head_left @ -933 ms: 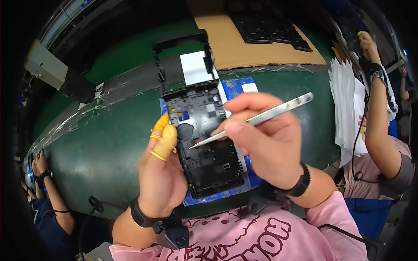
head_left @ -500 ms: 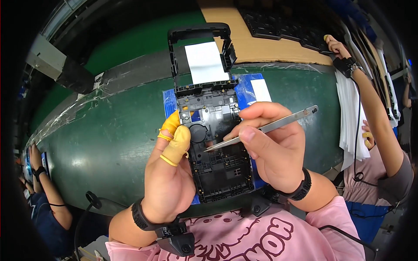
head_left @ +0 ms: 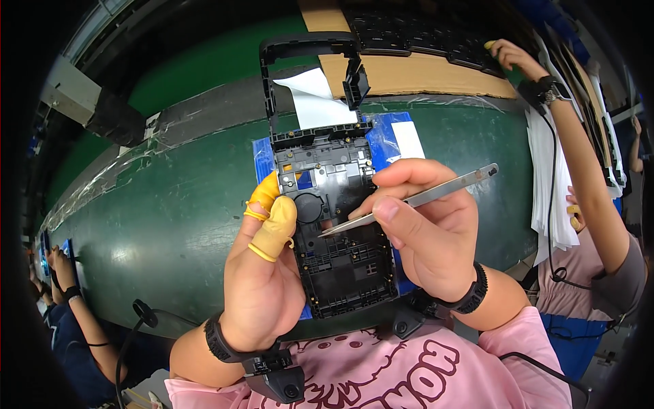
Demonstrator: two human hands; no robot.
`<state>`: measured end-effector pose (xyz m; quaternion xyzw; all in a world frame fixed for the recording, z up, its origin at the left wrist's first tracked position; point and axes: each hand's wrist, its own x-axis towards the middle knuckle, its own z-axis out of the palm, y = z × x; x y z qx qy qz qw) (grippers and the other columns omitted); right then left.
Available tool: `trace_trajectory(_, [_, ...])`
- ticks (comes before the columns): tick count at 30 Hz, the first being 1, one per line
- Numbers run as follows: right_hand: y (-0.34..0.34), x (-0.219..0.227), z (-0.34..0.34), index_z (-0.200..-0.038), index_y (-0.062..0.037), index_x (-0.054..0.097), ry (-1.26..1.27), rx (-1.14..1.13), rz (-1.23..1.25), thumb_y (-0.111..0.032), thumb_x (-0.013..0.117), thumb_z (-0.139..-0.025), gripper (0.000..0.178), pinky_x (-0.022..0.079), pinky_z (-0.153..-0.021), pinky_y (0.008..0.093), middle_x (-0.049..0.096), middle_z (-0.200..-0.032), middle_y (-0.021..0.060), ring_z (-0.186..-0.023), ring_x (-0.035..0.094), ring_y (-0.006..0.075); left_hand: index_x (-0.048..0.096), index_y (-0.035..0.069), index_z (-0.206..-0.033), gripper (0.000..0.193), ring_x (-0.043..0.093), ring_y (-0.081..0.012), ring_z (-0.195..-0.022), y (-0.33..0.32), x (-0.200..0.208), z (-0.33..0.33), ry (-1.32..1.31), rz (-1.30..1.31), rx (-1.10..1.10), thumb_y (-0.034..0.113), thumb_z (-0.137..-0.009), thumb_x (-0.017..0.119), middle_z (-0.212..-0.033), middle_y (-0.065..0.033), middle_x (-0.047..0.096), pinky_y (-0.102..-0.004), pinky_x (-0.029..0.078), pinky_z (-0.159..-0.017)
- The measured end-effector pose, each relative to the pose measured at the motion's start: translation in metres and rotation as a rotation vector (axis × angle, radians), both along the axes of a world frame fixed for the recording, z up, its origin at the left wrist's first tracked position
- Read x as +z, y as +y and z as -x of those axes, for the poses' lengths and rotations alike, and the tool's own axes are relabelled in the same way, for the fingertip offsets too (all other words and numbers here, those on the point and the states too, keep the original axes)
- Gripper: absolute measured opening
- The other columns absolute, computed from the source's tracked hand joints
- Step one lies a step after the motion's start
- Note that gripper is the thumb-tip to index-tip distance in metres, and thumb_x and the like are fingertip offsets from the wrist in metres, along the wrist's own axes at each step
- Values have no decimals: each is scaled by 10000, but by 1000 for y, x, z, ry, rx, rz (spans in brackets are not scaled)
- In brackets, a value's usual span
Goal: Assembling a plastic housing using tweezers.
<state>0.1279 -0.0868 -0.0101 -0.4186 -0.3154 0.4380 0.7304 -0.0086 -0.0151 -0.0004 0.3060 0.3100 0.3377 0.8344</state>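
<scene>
Evidently mid-work. Found left hand [head_left: 262, 286] gripping the left edge of a black plastic housing [head_left: 340, 194], thumb and finger in yellow finger cots [head_left: 276, 230]; right hand [head_left: 432, 238] pinching metal tweezers [head_left: 439, 190]. Located the housing near centre, over a blue sheet [head_left: 263, 161] on the green tabletop [head_left: 157, 225]; could not tell resting from lifted. Saw tweezer tips at the inner face, just to the near side of a round recess [head_left: 309, 207]; could not tell touching from hovering, nor make out any piece between. Judged work underway, not finished: inner face open to view, no cover on. Could not separate seated parts from bare moulding, so left the remaining share uncounted.
</scene>
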Motion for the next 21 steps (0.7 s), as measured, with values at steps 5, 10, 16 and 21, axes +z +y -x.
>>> trace_trajectory(5, [0,0,2,-1013,41,527,-4,-5,13,45,574,-784,234,443,-658,185,605,-811,53,-740,564,71,424,48,-1201,390,514,-175,-1017,0,0,2,-6,-2,-2,283,-892,458,-1117,-76,528,-322,410,-878])
trace_trajectory(10, [1,1,3,-1009,39,529,-21,-18,26,43,572,-785,228,442,-652,180,603,-810,51,-734,563,66,426,47,-1199,388,506,-176,-1028,1,1,3,-16,-13,-15,283,-893,455,-1121,-76,525,-322,400,-889])
trace_trajectory(16, [4,3,-1,-998,31,531,-79,-47,35,23,568,-793,208,426,-599,167,603,-782,43,-669,541,48,382,69,-1222,366,506,-151,-985,4,1,3,-114,94,12,147,-878,478,-1101,-60,517,-315,415,-868])
trace_trajectory(21, [6,16,-23,-986,32,527,29,-208,-4,2,555,-796,193,326,-462,150,568,-689,38,-498,415,28,378,50,-1222,418,535,-150,-910,9,-2,2,-48,4,-25,21,-818,481,-1061,-81,532,-300,444,-820])
